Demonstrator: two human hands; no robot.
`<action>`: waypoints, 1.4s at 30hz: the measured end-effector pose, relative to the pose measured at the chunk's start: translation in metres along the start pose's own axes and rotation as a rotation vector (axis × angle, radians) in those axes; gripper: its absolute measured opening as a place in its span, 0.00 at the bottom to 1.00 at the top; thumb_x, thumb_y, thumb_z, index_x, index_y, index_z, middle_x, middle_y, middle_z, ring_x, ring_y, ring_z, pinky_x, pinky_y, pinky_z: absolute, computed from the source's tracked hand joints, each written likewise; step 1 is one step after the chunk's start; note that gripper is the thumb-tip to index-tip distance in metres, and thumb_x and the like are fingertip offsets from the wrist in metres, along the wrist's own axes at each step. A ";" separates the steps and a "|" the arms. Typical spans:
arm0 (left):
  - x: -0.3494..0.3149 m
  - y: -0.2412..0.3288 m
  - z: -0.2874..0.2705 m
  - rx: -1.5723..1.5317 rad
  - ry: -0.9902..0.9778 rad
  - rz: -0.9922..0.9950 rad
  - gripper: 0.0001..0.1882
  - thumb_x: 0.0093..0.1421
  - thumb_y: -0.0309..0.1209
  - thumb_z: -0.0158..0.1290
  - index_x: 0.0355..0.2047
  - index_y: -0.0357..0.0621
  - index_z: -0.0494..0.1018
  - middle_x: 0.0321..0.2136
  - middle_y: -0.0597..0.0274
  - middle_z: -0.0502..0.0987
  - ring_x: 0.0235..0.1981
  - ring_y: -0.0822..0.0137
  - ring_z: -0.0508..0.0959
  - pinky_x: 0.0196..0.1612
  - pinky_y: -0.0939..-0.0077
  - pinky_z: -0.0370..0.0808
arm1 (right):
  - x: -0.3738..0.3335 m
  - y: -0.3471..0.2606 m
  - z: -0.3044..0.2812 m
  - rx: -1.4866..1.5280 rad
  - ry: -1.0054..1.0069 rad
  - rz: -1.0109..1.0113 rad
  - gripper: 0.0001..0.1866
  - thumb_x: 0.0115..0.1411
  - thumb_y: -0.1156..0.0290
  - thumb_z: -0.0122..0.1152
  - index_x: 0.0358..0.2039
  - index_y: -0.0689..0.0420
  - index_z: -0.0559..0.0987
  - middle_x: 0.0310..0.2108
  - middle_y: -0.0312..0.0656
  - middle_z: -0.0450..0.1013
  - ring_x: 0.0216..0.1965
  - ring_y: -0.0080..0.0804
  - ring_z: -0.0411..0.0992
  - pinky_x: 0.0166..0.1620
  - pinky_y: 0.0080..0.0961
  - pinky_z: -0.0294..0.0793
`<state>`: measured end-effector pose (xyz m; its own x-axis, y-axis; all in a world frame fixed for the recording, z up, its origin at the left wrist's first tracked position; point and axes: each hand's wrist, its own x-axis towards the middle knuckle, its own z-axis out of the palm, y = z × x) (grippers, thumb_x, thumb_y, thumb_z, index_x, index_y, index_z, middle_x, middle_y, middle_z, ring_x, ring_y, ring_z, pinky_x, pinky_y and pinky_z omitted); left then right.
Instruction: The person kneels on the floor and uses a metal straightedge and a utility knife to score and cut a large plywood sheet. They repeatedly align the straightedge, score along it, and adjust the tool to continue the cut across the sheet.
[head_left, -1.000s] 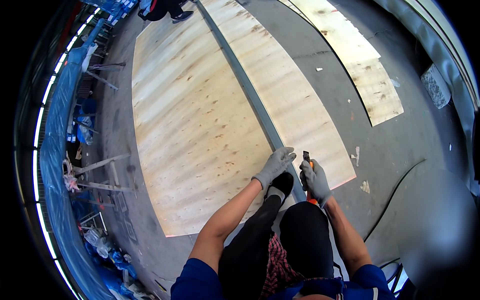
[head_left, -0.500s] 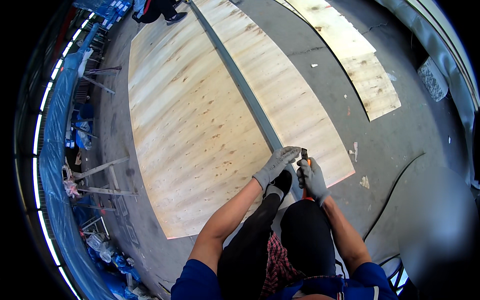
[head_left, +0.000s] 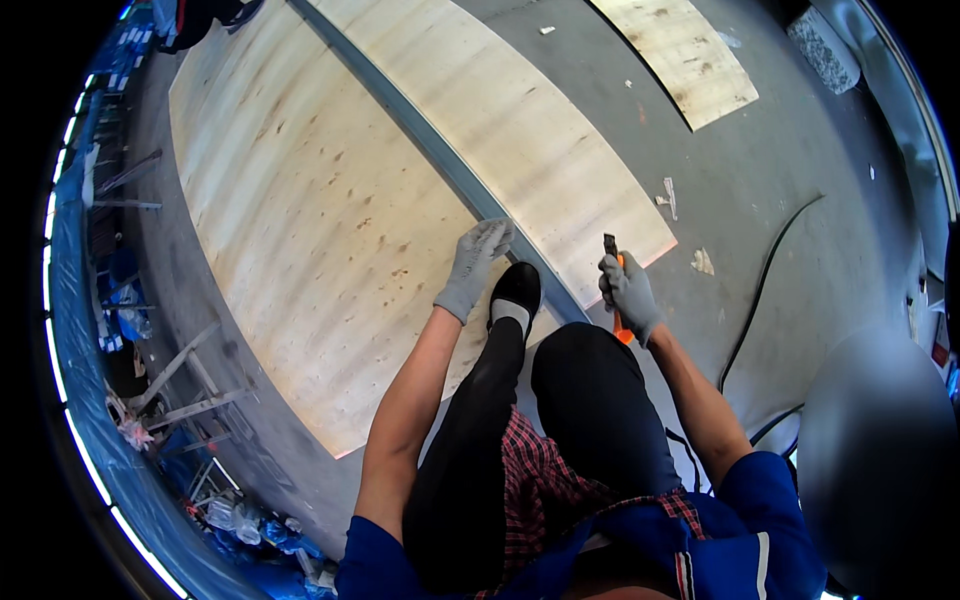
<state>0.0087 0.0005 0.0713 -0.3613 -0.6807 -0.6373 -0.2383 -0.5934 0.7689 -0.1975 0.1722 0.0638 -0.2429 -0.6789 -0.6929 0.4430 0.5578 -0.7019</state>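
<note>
A large pale plywood sheet (head_left: 300, 230) lies on the floor, with a long grey metal bar (head_left: 400, 108) running lengthwise across it. My left hand (head_left: 480, 255), in a grey glove, is over the bar's left edge, just ahead of my black shoe (head_left: 517, 287). Its fingers are pressed together; whether anything is between them is hidden. To the right, past the bar's near end, my gloved right hand (head_left: 630, 292) is wrapped round an orange-and-black utility knife (head_left: 624, 328). The knife's black end points away from me, apart from the left hand.
A narrower plywood strip (head_left: 690, 60) lies at the far right. A black cable (head_left: 765, 270) curves over the grey floor, near paper scraps (head_left: 703, 262). Metal stands (head_left: 195, 400) and blue sheeting (head_left: 75, 340) line the left side. Another person's leg (head_left: 195, 20) shows at far left.
My hands have come apart: the left has moved left, away from the knife, while the right still holds it. The view has shifted, so the boards appear farther up and left.
</note>
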 end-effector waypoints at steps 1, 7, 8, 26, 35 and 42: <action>-0.002 -0.005 -0.001 0.017 0.012 -0.007 0.16 0.68 0.37 0.49 0.49 0.38 0.74 0.46 0.59 0.79 0.48 0.69 0.78 0.53 0.74 0.73 | -0.002 0.020 -0.012 -0.095 -0.003 -0.009 0.10 0.69 0.61 0.48 0.34 0.53 0.68 0.19 0.33 0.66 0.17 0.19 0.61 0.20 0.22 0.62; -0.028 -0.053 0.025 0.141 -0.041 0.036 0.13 0.68 0.36 0.50 0.43 0.40 0.77 0.39 0.65 0.81 0.42 0.74 0.78 0.45 0.80 0.72 | -0.031 0.076 -0.026 -0.695 -0.011 0.034 0.16 0.68 0.57 0.49 0.39 0.59 0.67 0.33 0.62 0.75 0.37 0.66 0.73 0.37 0.50 0.71; -0.032 -0.060 0.028 0.206 -0.051 0.080 0.13 0.68 0.36 0.50 0.42 0.39 0.77 0.38 0.64 0.81 0.41 0.74 0.78 0.44 0.79 0.72 | -0.033 0.067 -0.020 -0.722 0.003 0.036 0.16 0.68 0.57 0.49 0.39 0.59 0.67 0.33 0.62 0.75 0.37 0.66 0.73 0.38 0.51 0.71; -0.027 -0.084 0.035 0.910 -0.024 0.840 0.11 0.64 0.35 0.50 0.29 0.41 0.70 0.29 0.50 0.71 0.33 0.48 0.72 0.38 0.58 0.69 | 0.033 0.070 -0.004 -1.261 -0.232 -0.116 0.17 0.63 0.59 0.49 0.41 0.62 0.69 0.34 0.63 0.77 0.41 0.60 0.76 0.43 0.54 0.73; -0.029 -0.089 0.036 0.927 -0.058 0.832 0.10 0.64 0.35 0.49 0.29 0.42 0.70 0.29 0.52 0.71 0.33 0.48 0.72 0.38 0.58 0.70 | -0.058 0.106 -0.083 -1.228 -0.410 -0.080 0.18 0.63 0.57 0.50 0.44 0.59 0.69 0.35 0.61 0.77 0.43 0.61 0.74 0.44 0.52 0.72; -0.033 -0.083 0.036 0.922 -0.059 0.815 0.09 0.63 0.34 0.51 0.30 0.42 0.70 0.30 0.51 0.72 0.36 0.47 0.72 0.39 0.55 0.71 | -0.065 0.132 -0.095 -1.192 -0.379 -0.072 0.18 0.63 0.56 0.51 0.43 0.58 0.69 0.34 0.60 0.77 0.41 0.61 0.75 0.42 0.52 0.72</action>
<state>0.0077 0.0874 0.0303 -0.7369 -0.6753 0.0310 -0.4624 0.5369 0.7056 -0.2054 0.3354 0.0009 0.1170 -0.7098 -0.6946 -0.6644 0.4639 -0.5860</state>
